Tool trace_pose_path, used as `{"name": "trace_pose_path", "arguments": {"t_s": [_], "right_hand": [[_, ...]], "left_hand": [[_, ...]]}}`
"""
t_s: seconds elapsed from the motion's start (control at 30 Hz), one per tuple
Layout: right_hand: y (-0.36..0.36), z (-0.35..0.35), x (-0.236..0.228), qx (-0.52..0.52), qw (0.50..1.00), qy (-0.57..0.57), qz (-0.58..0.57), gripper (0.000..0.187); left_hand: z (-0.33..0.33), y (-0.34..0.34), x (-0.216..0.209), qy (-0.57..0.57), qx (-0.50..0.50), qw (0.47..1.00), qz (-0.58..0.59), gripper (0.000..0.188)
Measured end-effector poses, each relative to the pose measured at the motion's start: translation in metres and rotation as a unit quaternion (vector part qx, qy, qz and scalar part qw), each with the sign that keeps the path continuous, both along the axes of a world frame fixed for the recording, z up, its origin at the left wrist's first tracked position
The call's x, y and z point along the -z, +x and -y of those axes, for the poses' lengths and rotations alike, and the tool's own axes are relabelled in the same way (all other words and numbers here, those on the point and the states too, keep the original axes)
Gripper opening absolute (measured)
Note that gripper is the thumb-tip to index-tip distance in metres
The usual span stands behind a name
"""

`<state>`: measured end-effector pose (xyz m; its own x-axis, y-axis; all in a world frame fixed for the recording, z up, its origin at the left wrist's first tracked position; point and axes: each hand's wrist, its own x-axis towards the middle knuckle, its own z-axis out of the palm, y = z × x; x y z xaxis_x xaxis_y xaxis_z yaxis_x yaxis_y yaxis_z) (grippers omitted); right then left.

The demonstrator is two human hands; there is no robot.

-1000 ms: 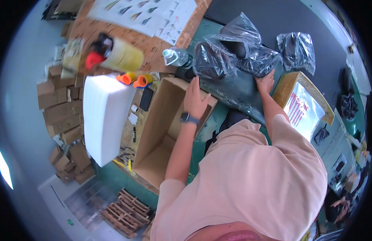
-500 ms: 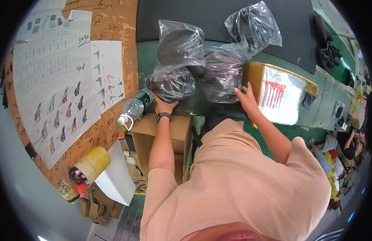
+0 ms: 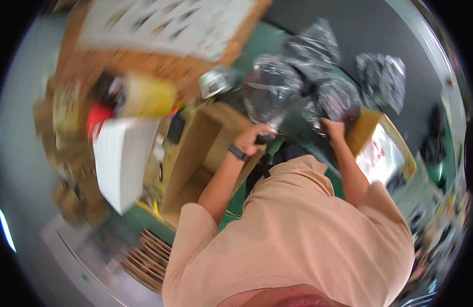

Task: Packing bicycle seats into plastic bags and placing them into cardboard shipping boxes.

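Observation:
My left hand, with a dark wristband, is closed around the narrow dark end of a bike saddle in clear plastic. The saddle's broad part points away from me over the green bench. Against the near end of a second bagged saddle, my right hand has its fingers curled; part of its grip is hidden. Another bagged saddle lies behind these two. A further dark bagged item rests at the far right on a black mat. Motion blurs much of the view.
Below my left arm stands an open cardboard box. A yellow box with a printed sheet sits right of my right hand. A plastic bottle, white foam block and yellow roll are at left; flat cardboard is stacked lower left.
The view has swung toward the left, showing more of the cardboard box and floor. My left hand now grips a saddle's narrow end; my right hand's fingers have curled at another bagged saddle.

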<state>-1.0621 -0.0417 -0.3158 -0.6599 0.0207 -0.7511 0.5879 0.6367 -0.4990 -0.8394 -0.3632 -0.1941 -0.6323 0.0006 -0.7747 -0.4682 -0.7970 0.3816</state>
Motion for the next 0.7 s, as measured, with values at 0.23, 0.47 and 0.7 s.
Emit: {"name": "trace_pose_path", "arguments": {"t_s": [0.23,0.47,0.7], "right_hand": [[0.081,0.023,-0.161,0.035,0.885,-0.401,0.235,0.033],[0.179,0.200,-0.218,-0.760,0.605,-0.143,-0.190,0.066],[0.491,0.453,-0.061,-0.949,0.209,-0.022,-0.235,0.046]], "left_hand": [[0.004,0.246,-0.143,-0.381,0.023,0.921,-0.078,0.089],[0.010,0.523,0.056,-0.217,0.000,0.953,0.212,0.057],[-0.040,0.712,0.329,-0.066,-0.220,0.884,0.408,0.065]]}}
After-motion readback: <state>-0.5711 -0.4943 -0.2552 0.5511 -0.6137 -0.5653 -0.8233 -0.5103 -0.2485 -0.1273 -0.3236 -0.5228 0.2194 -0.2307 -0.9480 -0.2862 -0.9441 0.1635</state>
